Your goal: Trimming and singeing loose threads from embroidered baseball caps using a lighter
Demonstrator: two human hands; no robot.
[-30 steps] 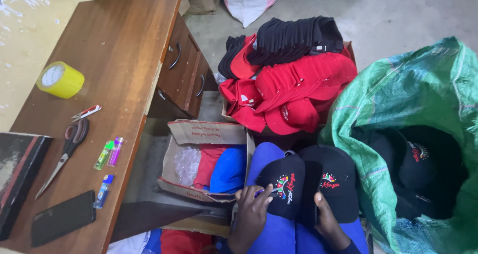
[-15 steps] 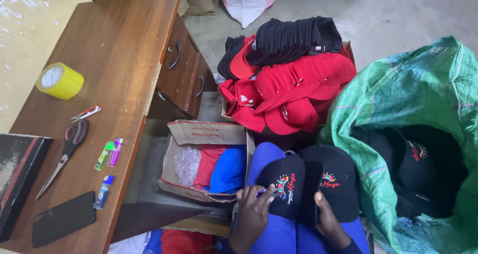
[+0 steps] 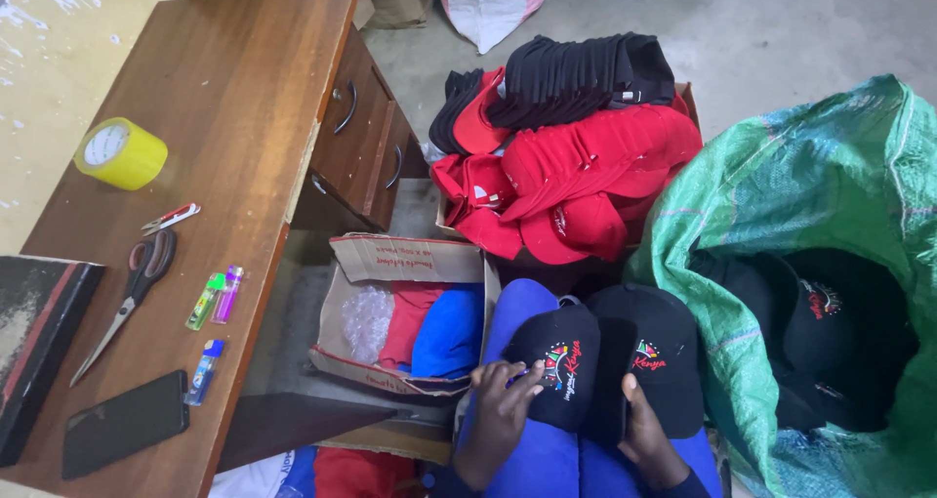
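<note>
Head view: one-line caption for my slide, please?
Both hands, left hand and right hand, rest on two black caps in the lap, beside a green sack.

Two black caps lie side by side on a blue-clad lap, crowns up. The left black cap [image 3: 558,361] bears a bright multicoloured embroidered emblem with lettering on its front panel; the left grip [image 3: 503,405] rests on its lower left edge, fingertips touching the fabric beside the emblem. The right black cap [image 3: 652,356] overlaps it slightly and carries a smaller red and multicoloured emblem; the right grip [image 3: 644,437] presses its lower edge from below, thumb lying up along the seam between the two caps.
</note>
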